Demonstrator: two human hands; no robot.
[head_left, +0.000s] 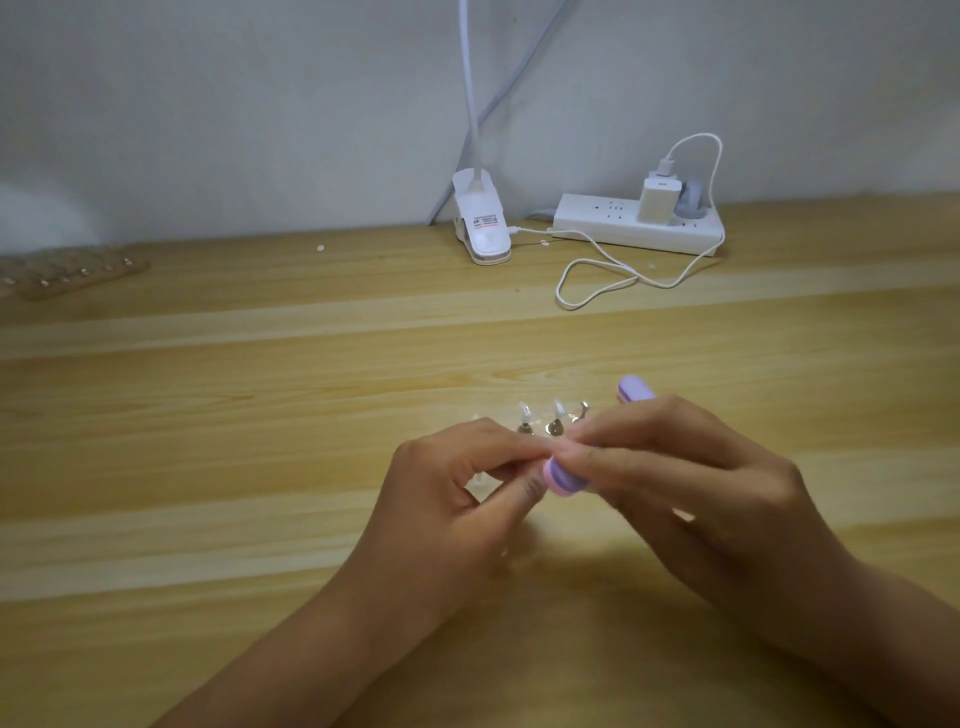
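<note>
Two hands meet low over the wooden bench (260, 415). One power strip (623, 231) and one clip lamp (480, 223) sit at its far edge. The right hand (691, 493) curls its fingers round one purple nail buffer (563, 480), held above the bench. The left hand (467, 499) pinches something tiny, possibly a clear nail tip (551, 448), against the buffer's lower end. Three nail-tip stands (557, 418) stand just behind.

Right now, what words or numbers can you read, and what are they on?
Nothing can be read clearly.
Label on the white clip lamp: red and black print, too blurred.
Charger on the power strip: faint mark, too small.
Purple nail file: no writing shows.
</note>
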